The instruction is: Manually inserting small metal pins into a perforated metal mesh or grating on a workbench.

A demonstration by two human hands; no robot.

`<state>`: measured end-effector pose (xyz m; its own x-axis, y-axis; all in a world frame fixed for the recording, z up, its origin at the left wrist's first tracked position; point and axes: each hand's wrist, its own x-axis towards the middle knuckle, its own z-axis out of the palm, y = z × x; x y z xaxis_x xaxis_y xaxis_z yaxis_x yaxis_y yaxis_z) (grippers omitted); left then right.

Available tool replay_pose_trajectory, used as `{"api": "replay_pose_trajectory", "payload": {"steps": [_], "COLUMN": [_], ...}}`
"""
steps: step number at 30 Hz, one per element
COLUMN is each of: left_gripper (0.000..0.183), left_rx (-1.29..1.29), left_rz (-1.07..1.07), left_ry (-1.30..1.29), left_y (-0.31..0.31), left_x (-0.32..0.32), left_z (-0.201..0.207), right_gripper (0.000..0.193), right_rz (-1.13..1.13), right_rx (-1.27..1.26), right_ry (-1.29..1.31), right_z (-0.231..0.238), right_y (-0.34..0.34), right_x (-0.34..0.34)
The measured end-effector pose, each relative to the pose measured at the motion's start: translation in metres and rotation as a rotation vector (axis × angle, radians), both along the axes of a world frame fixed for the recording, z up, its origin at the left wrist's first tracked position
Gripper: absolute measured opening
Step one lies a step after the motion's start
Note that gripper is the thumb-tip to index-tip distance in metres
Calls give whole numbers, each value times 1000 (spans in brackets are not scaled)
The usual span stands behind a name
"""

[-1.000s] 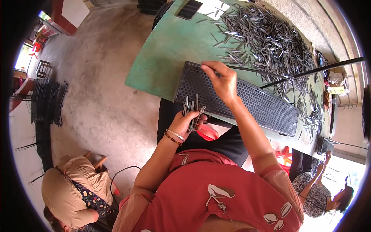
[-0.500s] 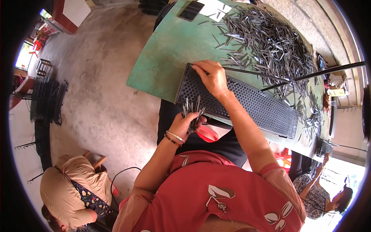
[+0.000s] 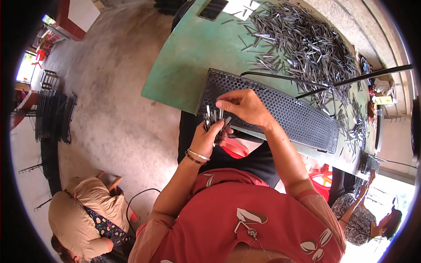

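Observation:
My left hand (image 3: 207, 136) is closed around a bunch of thin dark metal strips (image 3: 212, 119), their ends sticking up past the thumb. Just above the bunch, my right hand (image 3: 246, 108) has thumb and forefinger pinched at the top of one upright strip (image 3: 221, 113). Under and beyond both hands lies a long black perforated rack (image 3: 289, 109) with rows of small round holes. It rests slantwise along the near edge of the green table (image 3: 175, 70). My right palm is hidden from view.
A large heap of metal strips (image 3: 307, 44) covers the table's far right. Black bars (image 3: 372, 79) reach over the rack from the right. A phone (image 3: 213, 9) lies at the far edge. One person (image 3: 83, 219) sits lower left, another (image 3: 357, 215) lower right.
My right hand has come back from the rack's far left corner toward me, down to the bunch in my left hand. The left hand has stayed almost in place.

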<state>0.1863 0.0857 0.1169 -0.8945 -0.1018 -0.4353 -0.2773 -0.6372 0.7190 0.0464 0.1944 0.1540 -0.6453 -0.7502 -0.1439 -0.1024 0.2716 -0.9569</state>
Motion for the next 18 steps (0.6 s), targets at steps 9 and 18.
{"api": "replay_pose_trajectory", "payload": {"steps": [9,18], "left_gripper": [24,25], "left_rx": [22,20], "left_rz": [-41,-49], "left_ry": [-67,-65], "left_y": [4,3], "left_x": [-3,-1], "left_z": [2,1], "right_gripper": [21,17], "right_rz": [-384,-455], "right_rx": [-164,-83], "right_ry": [103,647], "right_z": [-2,-23], "right_y": [-9,-28], "right_x": [-27,-32]}}
